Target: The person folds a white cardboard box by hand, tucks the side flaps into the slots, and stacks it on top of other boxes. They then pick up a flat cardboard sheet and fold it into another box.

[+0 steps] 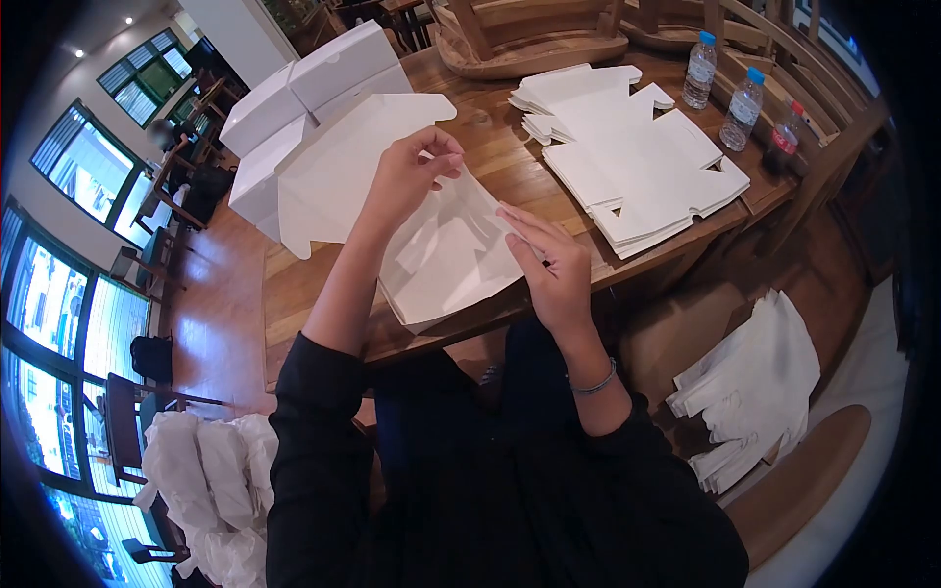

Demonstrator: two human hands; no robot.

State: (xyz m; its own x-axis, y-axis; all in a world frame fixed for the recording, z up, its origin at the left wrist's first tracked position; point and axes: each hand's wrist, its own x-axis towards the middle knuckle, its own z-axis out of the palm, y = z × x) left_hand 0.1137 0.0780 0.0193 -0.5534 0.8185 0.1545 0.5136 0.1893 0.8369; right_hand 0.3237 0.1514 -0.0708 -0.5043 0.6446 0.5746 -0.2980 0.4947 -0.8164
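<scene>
A partly folded white cardboard box (pixel 441 260) lies at the near table edge, its tray walls raised and its wide lid flap (pixel 333 171) spread out to the left. My right hand (pixel 554 260) grips the right side wall, thumb inside and fingers along the outer edge. Over the far corner of the box is my left hand (pixel 417 176), its fingers curled towards the thumb; what they pinch, if anything, is hidden. To the right lies a stack of flat white box blanks (pixel 637 157).
Finished white boxes (pixel 343 69) are stacked at the far left. Water bottles (pixel 742 110) and a red-capped bottle (pixel 784 137) stand at the right edge. More blanks (pixel 765 372) rest on a chair at lower right; white plastic bags (pixel 216 470) are at lower left.
</scene>
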